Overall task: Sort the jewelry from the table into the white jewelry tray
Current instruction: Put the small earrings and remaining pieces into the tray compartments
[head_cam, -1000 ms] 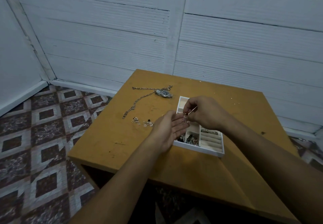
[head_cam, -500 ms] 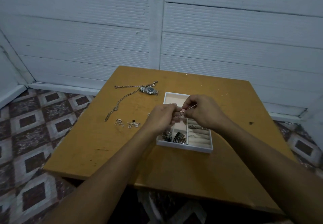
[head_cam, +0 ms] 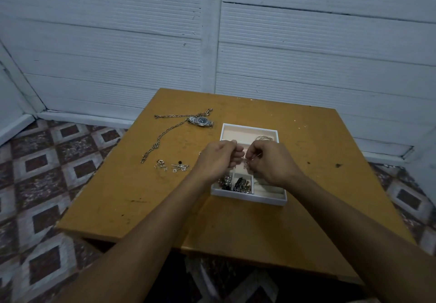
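1 white tray [head_cam: 247,197] mid-table [head_cam: 141,196]. Left of it: 1 watch [head_cam: 200,121], chain [head_cam: 162,135] in two strands, 2 clusters of small pieces [head_cam: 161,163]. Tray's two near-left cells hold jewelry. Both hands hover over tray, knuckles up, fingers curled: left hand [head_cam: 217,158] and right hand [head_cam: 271,161] pinch one tiny piece [head_cam: 246,163] between them.

2 bare forearms show, uncovered along their whole visible length from the lower edge of the view to the wrists. The left hand [head_cam: 218,158] and the right hand [head_cam: 271,164] are bare as well, backs and knuckles in view. The light is dim, so nails and fine marks on the skin cannot be made out.
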`<state>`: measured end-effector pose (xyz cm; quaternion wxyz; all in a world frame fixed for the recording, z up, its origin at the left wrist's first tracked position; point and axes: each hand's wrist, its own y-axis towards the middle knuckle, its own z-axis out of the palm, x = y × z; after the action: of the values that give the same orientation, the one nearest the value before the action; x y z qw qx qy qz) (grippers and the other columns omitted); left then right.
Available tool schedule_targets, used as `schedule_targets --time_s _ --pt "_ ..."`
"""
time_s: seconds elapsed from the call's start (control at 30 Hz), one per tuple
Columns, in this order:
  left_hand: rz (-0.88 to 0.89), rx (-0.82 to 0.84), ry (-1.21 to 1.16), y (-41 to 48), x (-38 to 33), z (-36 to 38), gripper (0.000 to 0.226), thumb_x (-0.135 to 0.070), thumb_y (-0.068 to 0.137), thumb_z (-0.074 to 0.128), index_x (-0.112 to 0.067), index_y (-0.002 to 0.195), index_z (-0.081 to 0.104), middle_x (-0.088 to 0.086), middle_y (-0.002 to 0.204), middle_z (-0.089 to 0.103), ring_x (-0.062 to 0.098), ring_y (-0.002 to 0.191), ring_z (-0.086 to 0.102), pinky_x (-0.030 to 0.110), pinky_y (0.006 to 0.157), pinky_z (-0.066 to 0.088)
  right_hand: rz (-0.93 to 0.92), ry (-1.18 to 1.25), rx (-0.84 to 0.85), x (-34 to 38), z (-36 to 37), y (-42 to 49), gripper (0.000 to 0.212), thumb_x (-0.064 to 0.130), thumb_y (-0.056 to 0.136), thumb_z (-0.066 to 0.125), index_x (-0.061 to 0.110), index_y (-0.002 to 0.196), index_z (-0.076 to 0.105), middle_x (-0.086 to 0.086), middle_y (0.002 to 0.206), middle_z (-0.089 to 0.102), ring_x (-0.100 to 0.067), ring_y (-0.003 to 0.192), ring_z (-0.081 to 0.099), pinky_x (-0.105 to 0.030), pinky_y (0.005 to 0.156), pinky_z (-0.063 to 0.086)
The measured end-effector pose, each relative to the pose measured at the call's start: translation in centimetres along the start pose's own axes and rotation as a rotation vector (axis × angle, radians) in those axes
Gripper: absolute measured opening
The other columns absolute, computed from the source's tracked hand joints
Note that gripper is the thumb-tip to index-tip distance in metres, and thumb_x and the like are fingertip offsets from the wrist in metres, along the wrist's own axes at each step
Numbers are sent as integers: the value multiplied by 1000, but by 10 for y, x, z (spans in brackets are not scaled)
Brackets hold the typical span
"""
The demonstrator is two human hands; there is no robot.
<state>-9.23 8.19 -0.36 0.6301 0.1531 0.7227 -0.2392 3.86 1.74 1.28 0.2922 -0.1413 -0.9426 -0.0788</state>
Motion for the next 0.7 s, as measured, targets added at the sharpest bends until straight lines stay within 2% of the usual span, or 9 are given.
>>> schedule_targets --time_s 0.07,0.13,0.2,0.3,0.37,0.43,0.53,0.6,0.7 --pt "23 -6 12 0 1 0 33 -26 101 42 -8 97 69 12 96 72 24 94 69 42 91 54 -15 -38 5 -2 1 -1 13 -1 80 62 10 82 69 0 73 64 -6 61 54 -9 55 40" --pt "45 -17 30 1 2 0 31 -26 100 43 -10 95 69 10 95 73 25 94 69 43 92 53 -26 -89 11 -3 0 -2 15 0 80 58 10 82 70 -1 74 66 -13 69 57 -15 57 37" --pt "58 -29 39 3 3 -1 30 -25 100 43 -11 93 69 9 94 73 26 93 69 45 91 53 -36 -127 19 -3 -2 -2 18 -1 79 55 9 81 71 -6 78 70 -19 77 61 -25 65 42" --pt "94 -47 72 4 6 -2 28 -24 99 45 -16 88 70 8 91 73 26 91 68 48 89 53 -41 -160 7 -1 -4 -2 17 -1 78 55 8 82 69 -8 84 70 -23 82 61 -30 69 45" --pt "153 -67 147 4 8 -3 27 -26 96 48 -18 85 71 5 87 72 25 86 68 48 83 55 -34 -173 7 -2 -4 0 13 4 80 59 14 82 67 -4 88 70 -22 83 61 -31 69 47" --pt "242 -89 275 2 9 -3 24 -28 95 52 -17 85 72 2 78 69 21 76 65 40 70 54 -28 -183 15 -3 -2 2 8 14 82 64 22 81 64 1 92 69 -19 83 61 -32 70 49" --pt "374 -90 421 -6 8 -11 22 -26 96 53 -14 93 72 -7 73 65 5 66 58 18 57 44 -28 -179 24 0 3 2 5 20 82 65 25 80 62 4 93 68 -18 83 61 -36 74 52" --pt "424 -96 491 -10 9 -23 22 -24 96 52 -14 97 72 -7 80 68 2 72 59 18 62 47 -36 -153 35 4 8 3 4 19 82 62 22 83 65 4 94 69 -18 83 63 -38 75 53" --pt "413 -140 583 -20 15 -48 22 -25 97 50 -18 99 71 -6 91 69 4 83 59 30 73 53 -59 -117 54 12 17 5 10 18 80 59 22 87 66 2 94 69 -21 85 65 -41 76 54"
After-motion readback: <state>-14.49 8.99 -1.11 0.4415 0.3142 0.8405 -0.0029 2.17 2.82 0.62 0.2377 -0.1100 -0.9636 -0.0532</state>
